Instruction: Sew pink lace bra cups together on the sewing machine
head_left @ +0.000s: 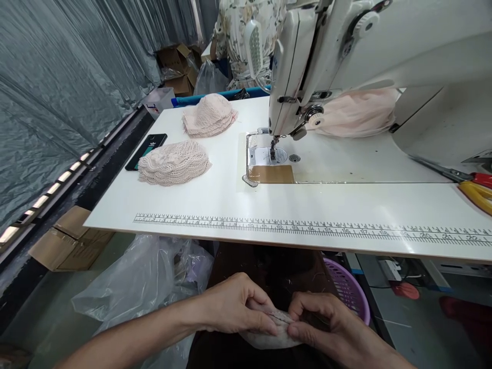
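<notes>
Over my lap, below the table's front edge, both hands pinch a small pale piece of fabric with a dark line along its upper fold. My left hand grips its left part between thumb and fingers. The right end is pinched by my right hand, thumb against forefinger. On the table above lie a stack of pale pink lace pieces and, behind it, a second stack of lace pieces. The sewing machine stands to the right of these stacks, its needle and foot over the metal plate.
Pink sheer fabric lies behind the machine head. Scissors rest at the right, a phone at the left. A printed ruler runs along the table's front. Below are a plastic bag and a purple basket. A person is beyond.
</notes>
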The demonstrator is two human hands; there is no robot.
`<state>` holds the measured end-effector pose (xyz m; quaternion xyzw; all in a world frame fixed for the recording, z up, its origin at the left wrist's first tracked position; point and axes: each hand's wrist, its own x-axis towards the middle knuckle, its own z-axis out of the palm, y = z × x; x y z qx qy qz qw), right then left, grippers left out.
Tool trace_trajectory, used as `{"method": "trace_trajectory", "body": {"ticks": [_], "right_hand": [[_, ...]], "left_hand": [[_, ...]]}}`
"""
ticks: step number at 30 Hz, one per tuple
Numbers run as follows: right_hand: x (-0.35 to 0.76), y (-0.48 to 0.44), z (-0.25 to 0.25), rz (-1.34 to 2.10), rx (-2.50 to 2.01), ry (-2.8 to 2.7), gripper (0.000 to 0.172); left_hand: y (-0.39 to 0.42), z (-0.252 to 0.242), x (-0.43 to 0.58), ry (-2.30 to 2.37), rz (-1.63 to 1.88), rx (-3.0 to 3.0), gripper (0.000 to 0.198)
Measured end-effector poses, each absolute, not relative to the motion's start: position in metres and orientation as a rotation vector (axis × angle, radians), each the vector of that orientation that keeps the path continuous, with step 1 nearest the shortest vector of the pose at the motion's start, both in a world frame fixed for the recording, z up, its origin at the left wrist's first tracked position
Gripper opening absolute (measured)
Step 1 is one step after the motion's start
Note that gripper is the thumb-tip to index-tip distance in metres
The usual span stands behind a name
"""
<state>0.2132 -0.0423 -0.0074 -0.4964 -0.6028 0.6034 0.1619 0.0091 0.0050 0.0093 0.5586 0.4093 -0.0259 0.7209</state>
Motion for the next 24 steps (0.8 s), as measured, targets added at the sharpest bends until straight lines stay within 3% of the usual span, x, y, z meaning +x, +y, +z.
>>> {"method": "trace_trajectory", "body": {"ticks": [9,14,24], "right_hand": [[0.219,-0.045,-0.012,1.825,-1.41,-1.647,0.028],[0.219,-0.046,-0.011,1.771,-1.425,-1.682,0.019],[0.225,-0.037,-0.01,1.864,-1.341,-1.611,0.029]], "left_hand": [[0.003,0.009,0.01,0.947,-0.072,1.242,0.035],[0.006,0.014,0.011,0.908,-0.088,1.336,0.033],[0.013,0.015,0.006,0.887,-0.079,1.39,0.025]]}}
